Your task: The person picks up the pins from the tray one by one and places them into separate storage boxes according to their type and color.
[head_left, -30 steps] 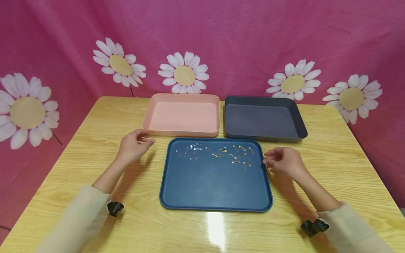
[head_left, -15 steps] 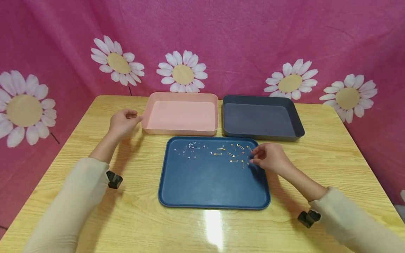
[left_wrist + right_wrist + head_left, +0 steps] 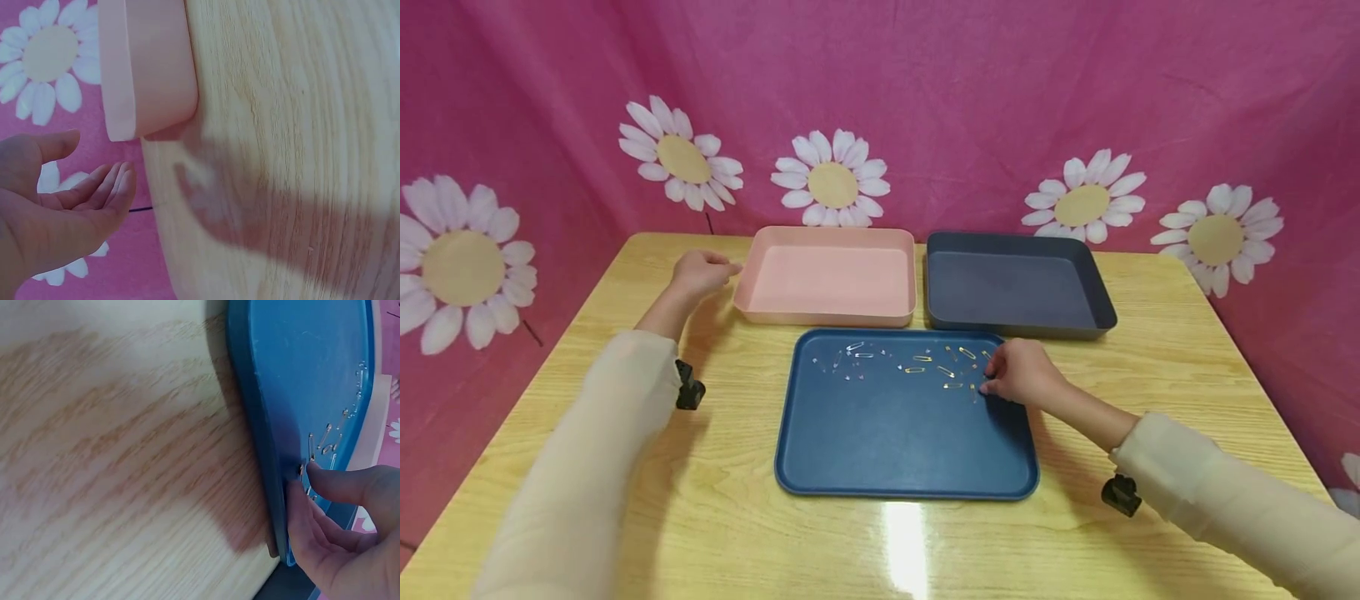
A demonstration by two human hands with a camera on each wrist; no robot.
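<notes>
Small safety pins, silver ones on the left and gold ones (image 3: 945,372) on the right, lie along the far part of a blue tray (image 3: 902,442). Over the tray's right side, my right hand (image 3: 1024,373) has thumb and fingertips down among the gold pins. In the right wrist view, the end of one safety pin (image 3: 302,469) shows between thumb and forefinger, which pinch it; the rest is partly hidden. My left hand (image 3: 698,273) is beside the left wall of a pink tray (image 3: 831,279), fingers loosely bent, holding nothing. The left wrist view shows a gap between hand and tray.
A dark grey deep tray (image 3: 1018,287) stands right of the pink one, both behind the blue tray. All rest on a wooden table (image 3: 737,467). A pink cloth (image 3: 955,108) with daisies hangs close behind the table's far edge.
My right hand has moved left from beyond the blue tray's right rim to the gold pins. My left hand has moved away from me, up to the pink tray's left side.
</notes>
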